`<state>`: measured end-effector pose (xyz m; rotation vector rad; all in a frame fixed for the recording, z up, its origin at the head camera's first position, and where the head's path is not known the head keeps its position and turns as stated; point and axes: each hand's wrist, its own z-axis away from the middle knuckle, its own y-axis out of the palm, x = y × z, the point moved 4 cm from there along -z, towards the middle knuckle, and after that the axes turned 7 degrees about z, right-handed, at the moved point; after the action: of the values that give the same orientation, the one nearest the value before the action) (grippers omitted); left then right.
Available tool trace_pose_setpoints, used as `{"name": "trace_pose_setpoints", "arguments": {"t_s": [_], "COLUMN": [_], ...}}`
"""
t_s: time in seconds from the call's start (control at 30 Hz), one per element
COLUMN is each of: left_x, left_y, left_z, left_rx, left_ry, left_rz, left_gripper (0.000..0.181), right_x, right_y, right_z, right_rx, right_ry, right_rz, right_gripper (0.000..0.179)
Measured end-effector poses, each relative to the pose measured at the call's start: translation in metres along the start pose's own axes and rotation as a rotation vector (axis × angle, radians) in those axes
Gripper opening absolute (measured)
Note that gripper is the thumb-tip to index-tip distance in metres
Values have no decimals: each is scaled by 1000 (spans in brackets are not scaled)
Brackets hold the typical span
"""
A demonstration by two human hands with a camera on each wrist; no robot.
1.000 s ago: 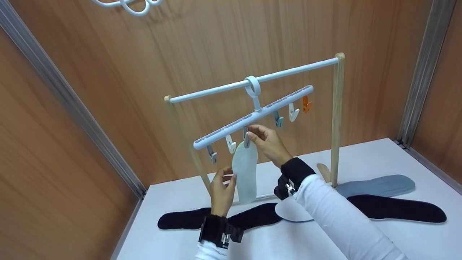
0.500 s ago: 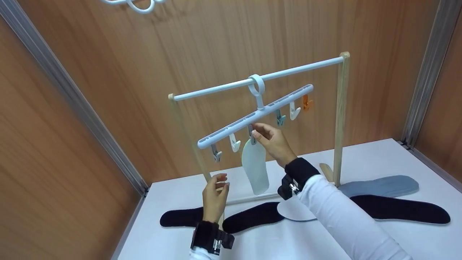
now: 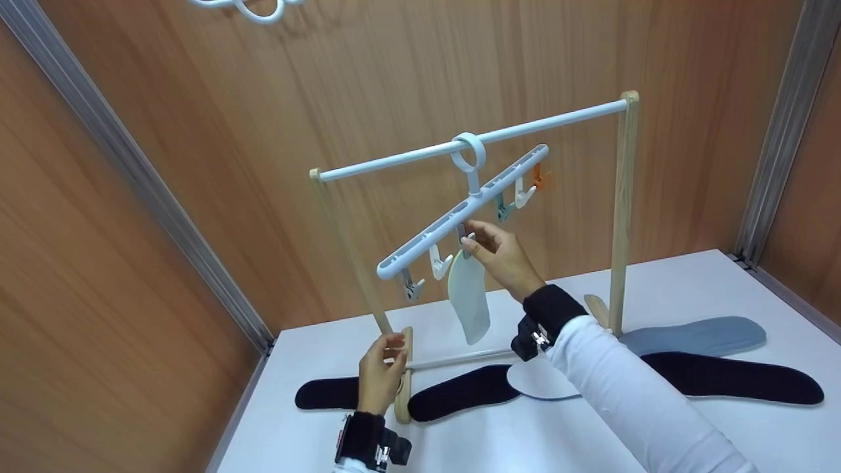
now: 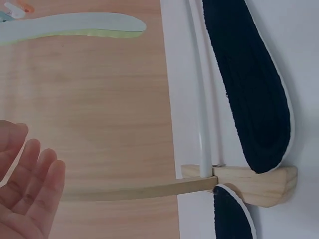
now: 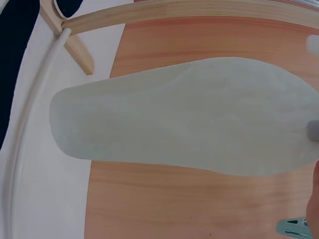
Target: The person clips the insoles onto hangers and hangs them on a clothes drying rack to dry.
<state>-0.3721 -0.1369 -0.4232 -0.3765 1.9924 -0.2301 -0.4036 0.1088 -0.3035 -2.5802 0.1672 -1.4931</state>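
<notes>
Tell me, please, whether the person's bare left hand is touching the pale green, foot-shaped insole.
Apart. The left wrist view shows it: a stretch of brown wood-grain wall is visible between the left hand and the insole.

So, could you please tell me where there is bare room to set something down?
The table is bare in front of the middle dark insole, between the left hand and right sleeve, and behind the blue-grey insole, right of the rack's right post. It is crowded around the rack's left foot, beside that insole and the left dark insole.
</notes>
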Motion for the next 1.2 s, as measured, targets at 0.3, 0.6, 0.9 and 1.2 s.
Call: {"name": "trace_pose_setpoints", "arguments": {"t_s": [0.3,0.6,0.9,1.2], "left_x": [11,15,22,27], "left_y": [9,24,42,52], "left_z": [2,4,8,9], "left_rx": [69,109,164,201], "left_ry": [-5,24,59,28], "left_rz": [-44,-93,-166,-201], "left_gripper": [20,20,20,20], "right_x": [-3,-14,-17,-19], "right_y": [-5,-17,-25,-28], "right_z": [7,11,16,16], "right_rx": [6,-11,-17,-26], "right_ry": [4,31,41,38], "right_rz": [28,54,36,55], "right_gripper": [47,50,52,53]}}
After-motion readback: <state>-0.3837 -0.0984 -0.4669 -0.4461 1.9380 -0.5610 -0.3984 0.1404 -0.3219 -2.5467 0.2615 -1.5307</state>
